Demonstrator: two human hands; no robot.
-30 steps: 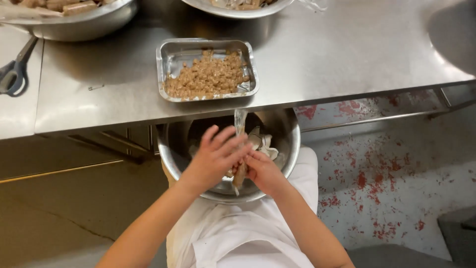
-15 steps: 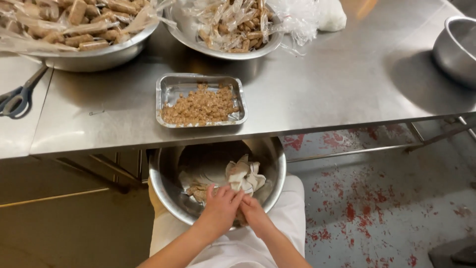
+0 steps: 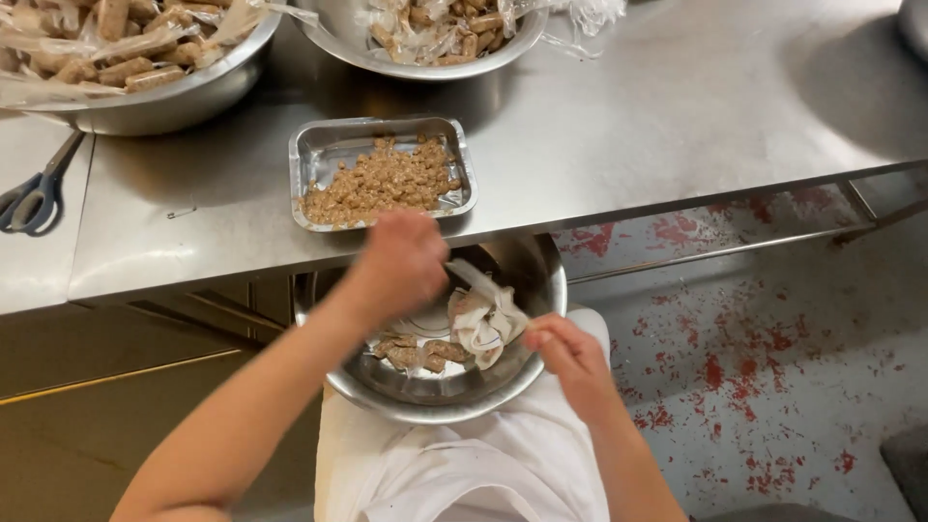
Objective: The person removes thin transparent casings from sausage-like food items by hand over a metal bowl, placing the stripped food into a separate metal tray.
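Note:
My left hand (image 3: pixel 404 263) and my right hand (image 3: pixel 570 356) hold the two ends of a clear wrapper strip (image 3: pixel 488 288), stretched over a steel bowl (image 3: pixel 440 398) on my lap. The bowl holds crumpled empty wrappers (image 3: pixel 483 324) and a few brown pieces (image 3: pixel 420 354). My left hand is raised near the table edge, just below a rectangular foil tray (image 3: pixel 319 155) filled with brown crumbled bits (image 3: pixel 382 182). My right hand sits at the bowl's right rim.
Two big steel bowls of wrapped brown sticks stand at the back, one at left (image 3: pixel 145 97), one in the middle (image 3: pixel 454 43). Scissors (image 3: pixel 39 193) lie at the far left of the steel table (image 3: pixel 677 116). Red-speckled floor (image 3: pixel 773 367) lies to the right.
My hands were together at the bowl's near rim; now they have pulled apart, the left rising toward the tray, with the wrapper strip stretched between them. The camera has moved closer.

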